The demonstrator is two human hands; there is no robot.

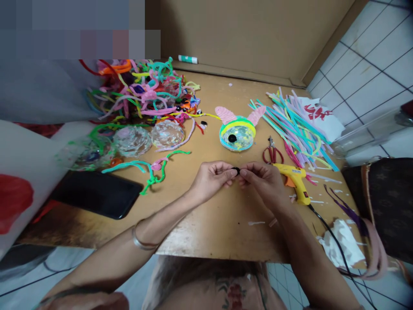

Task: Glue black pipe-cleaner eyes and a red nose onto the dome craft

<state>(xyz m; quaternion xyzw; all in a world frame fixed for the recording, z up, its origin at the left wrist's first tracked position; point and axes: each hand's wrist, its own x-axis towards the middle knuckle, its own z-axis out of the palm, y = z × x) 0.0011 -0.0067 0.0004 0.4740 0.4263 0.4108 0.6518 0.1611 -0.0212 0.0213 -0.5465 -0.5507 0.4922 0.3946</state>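
One small black piece point(236, 171) is sitting between the two hands, low over the front-middle of the table point(206, 232). Left hand point(209, 178) is pinching it with thumb and fingers; right hand point(266, 181) is gripping its other side the same way. Just beyond, a clear ball with pink ears point(240, 132) is standing near them, showing a black dot, yellow and blue bands. Yellow glue gun point(298, 180) is lying just beside the right hand, partly hidden by it; red-handled scissors point(272, 156) are resting near its nozzle end. Farther right, pastel fuzzy sticks point(297, 127) are lying bunched. Left side: tangled colored heap point(146, 92) is sprawling behind clear balls point(167, 135), black phone point(100, 193) is lying nearer the person.
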